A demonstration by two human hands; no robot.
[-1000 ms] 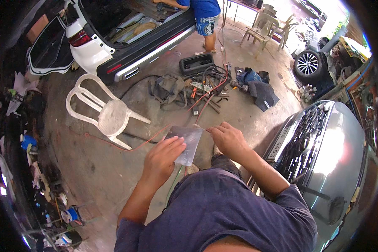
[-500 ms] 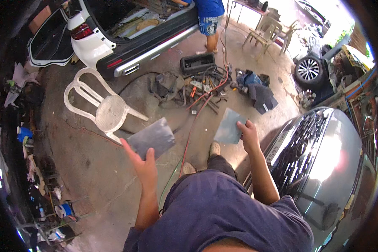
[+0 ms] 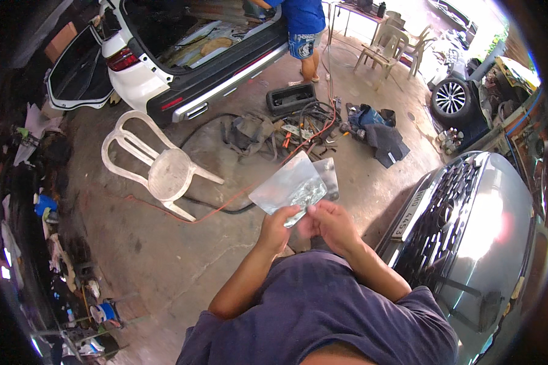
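Observation:
My left hand (image 3: 278,226) and my right hand (image 3: 332,222) meet in front of my chest. Together they pinch the near edge of two thin silvery foil-like sheets. The front sheet (image 3: 286,185) is crinkled and shiny where the fingers grip it. The second sheet (image 3: 329,173) sticks out behind it on the right. Both sheets tilt away from me above the concrete floor. My dark blue shirt fills the lower middle of the view.
A white plastic chair (image 3: 164,170) lies tipped over at left. A grey car's front (image 3: 469,231) stands close on my right. Tools, cables and a black tray (image 3: 293,97) litter the floor ahead. A person in blue (image 3: 303,30) stands at a white car's open boot (image 3: 182,55).
My hands were spread apart, each holding one sheet. They have come together in front of me and the two sheets now overlap.

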